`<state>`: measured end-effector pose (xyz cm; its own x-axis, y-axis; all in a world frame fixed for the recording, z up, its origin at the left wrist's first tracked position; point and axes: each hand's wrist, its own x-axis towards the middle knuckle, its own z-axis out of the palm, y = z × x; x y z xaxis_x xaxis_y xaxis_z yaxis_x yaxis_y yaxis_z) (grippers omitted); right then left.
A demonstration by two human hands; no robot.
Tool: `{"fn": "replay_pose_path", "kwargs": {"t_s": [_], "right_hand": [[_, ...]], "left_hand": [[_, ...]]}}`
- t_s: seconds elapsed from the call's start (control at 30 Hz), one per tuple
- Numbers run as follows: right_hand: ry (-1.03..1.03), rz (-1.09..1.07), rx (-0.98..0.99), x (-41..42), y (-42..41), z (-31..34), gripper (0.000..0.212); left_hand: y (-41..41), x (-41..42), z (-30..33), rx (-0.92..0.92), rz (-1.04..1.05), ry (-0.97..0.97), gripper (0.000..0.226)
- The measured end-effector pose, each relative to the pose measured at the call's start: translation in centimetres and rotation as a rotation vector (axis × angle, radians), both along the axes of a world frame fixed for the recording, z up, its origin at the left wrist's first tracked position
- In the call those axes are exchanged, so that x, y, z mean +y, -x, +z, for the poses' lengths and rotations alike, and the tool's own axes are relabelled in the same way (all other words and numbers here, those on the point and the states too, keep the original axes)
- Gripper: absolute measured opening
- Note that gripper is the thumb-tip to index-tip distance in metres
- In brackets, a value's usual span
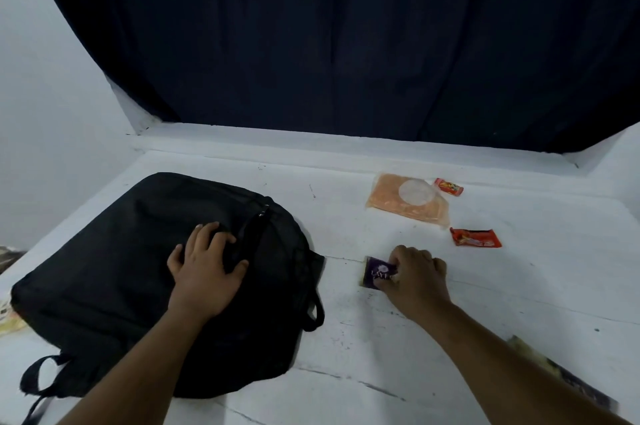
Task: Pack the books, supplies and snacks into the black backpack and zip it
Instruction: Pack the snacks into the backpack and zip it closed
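1. a white table runs up to a dark blue curtain, with pale wall on either side.
2. the black backpack lies flat at 9 o'clock on the table, straps trailing toward 7.
3. the left hand rests on top of it, fingers spread wide, beside the zipper.
4. the right hand, at 3 o'clock from the bag, pinches a purple snack packet lying on the table.
5. toward 1 o'clock lie an orange pouch and two red snack wrappers, apart from each other.
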<state>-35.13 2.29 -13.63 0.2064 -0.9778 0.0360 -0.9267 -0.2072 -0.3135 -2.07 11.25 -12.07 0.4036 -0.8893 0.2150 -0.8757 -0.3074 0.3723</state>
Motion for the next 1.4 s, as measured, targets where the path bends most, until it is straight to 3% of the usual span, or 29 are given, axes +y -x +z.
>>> {"fn": "replay_pose_path", "kwargs": {"t_s": [0.17,0.33,0.4,0.47,0.57,0.73,0.87,0.97,1.1,1.2,1.3,1.4], "right_hand": [[-0.064,0.032,-0.323,0.8,-2.6,2.1,0.029],[-0.011,-0.077,-0.76,1.6,-7.4,5.8,0.023],[-0.174,-0.087,-0.926,2.0,-9.7,7.2,0.013],[-0.438,-0.064,-1.112,2.8,-11.9,7.9,0.028],[-0.568,0.028,-1.02,3.5,-15.1,7.4,0.042],[-0.656,0.231,-0.922,4.8,-19.8,7.1,0.033],[-0.57,0.113,-1.061,4.9,-23.2,6.6,0.029],[-0.522,-0.002,-1.217,5.2,-24.8,6.1,0.049],[-0.179,0.204,-0.861,6.4,-24.9,6.0,0.048],[0.024,0.185,-0.633,6.6,-25.0,5.4,0.023],[-0.036,0.289,-0.509,6.6,-25.6,4.5,0.013],[-0.161,0.255,-0.683,7.0,-25.8,4.4,0.024]], "left_hand": [[0.1,0.0,0.1,0.044,0.033,0.084,0.028],[0.0,0.2,0.3,0.188,0.062,0.23,0.018],[-0.4,0.2,0.6,0.312,0.089,0.278,0.024],[-1.0,0.3,1.2,0.493,0.113,0.311,0.026],[-2.1,0.6,2.6,0.708,0.08,0.392,0.021],[-3.4,0.8,5.6,0.707,-0.036,0.424,0.02],[-4.7,0.7,6.7,0.67,-0.111,0.394,0.02],[-5.4,0.7,6.7,0.671,-0.157,0.384,0.02],[-6.5,0.5,6.5,0.657,-0.212,0.377,0.02],[-6.9,0.6,6.6,0.648,-0.257,0.378,0.019],[-7.2,0.5,6.3,0.621,-0.285,0.38,0.019],[-7.2,0.5,6.2,0.662,-0.305,0.368,0.016]]}}
